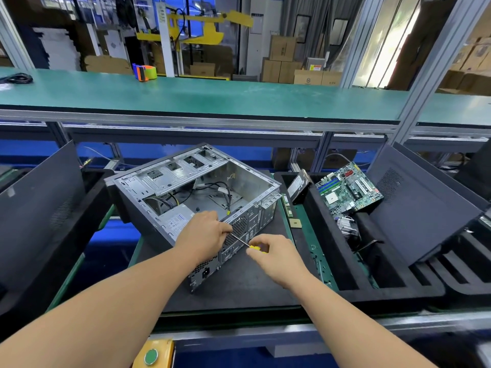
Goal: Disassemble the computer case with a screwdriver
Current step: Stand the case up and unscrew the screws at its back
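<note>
An open grey computer case [186, 179] lies on its side on a black mat [239, 285], with its rear panel turned toward me. Loose cables and a power supply [178, 217] sit inside it. My right hand [268, 251] pinches the yellow handle of a thin screwdriver [240, 240]. The metal shaft slants up and left to the rear panel beside the fan grille. My left hand [204, 229] rests on the case's rear top edge, its fingers curled round the shaft near the tip. The tip itself is hidden.
A black foam tray [332, 261] on the right holds a green motherboard [350, 189], a hard drive [299, 185] and a heatsink [348, 227]. Dark side panels lean at far left [39, 208] and far right [425, 208]. A RAM stick [287, 205] and a CPU [295, 223] lie beside the mat.
</note>
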